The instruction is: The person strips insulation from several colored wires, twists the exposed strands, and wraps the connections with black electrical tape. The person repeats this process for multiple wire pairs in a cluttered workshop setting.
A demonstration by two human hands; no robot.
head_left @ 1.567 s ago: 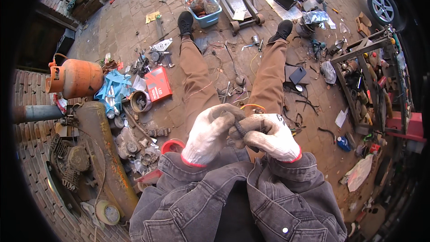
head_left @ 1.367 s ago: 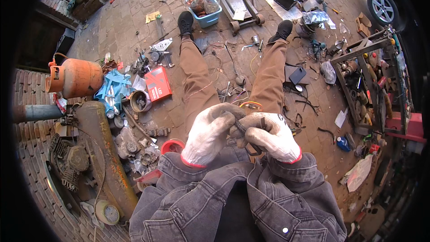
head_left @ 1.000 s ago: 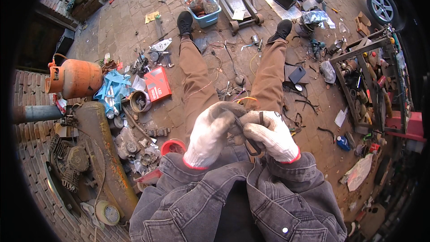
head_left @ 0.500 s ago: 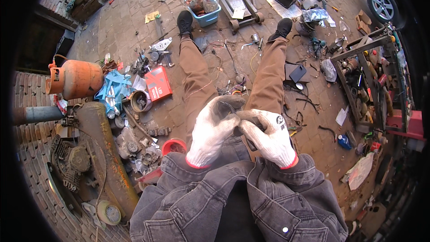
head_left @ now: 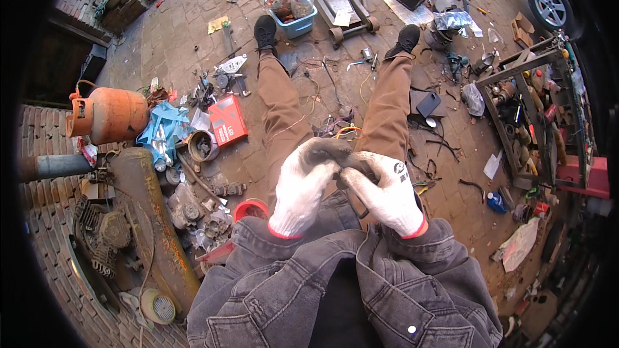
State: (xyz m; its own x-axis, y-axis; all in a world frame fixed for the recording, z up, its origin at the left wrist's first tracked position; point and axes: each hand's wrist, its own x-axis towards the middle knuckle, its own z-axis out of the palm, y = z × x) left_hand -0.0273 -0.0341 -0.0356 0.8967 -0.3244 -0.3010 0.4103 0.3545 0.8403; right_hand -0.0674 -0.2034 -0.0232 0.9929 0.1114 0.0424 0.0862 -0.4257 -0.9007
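My left hand [head_left: 304,183] and my right hand [head_left: 383,190] meet above my lap, both in white knit gloves with grey coated fingers and red cuffs. The fingers of each are bent in a pinch, thumbs nearly touching. Whatever lies between them is hidden by the gloves. Below the right fingers a dark narrow edge shows, too covered to name. Just beyond the fingertips, a bundle of thin coloured wires [head_left: 348,131], yellow and orange among them, lies between my brown-trousered legs.
Left: an orange gas cylinder [head_left: 116,115], a red box [head_left: 228,120], a red bowl [head_left: 250,209] and a rusty tank [head_left: 151,216]. Ahead: a blue bin [head_left: 298,26] and a floor jack [head_left: 335,0]. Right: a black phone [head_left: 428,105] and a metal rack [head_left: 523,116] full of parts.
My thumbs and fingertips have shifted slightly, the right hand moving a little up and left. More of the yellow-orange wire shows beyond the fingers.
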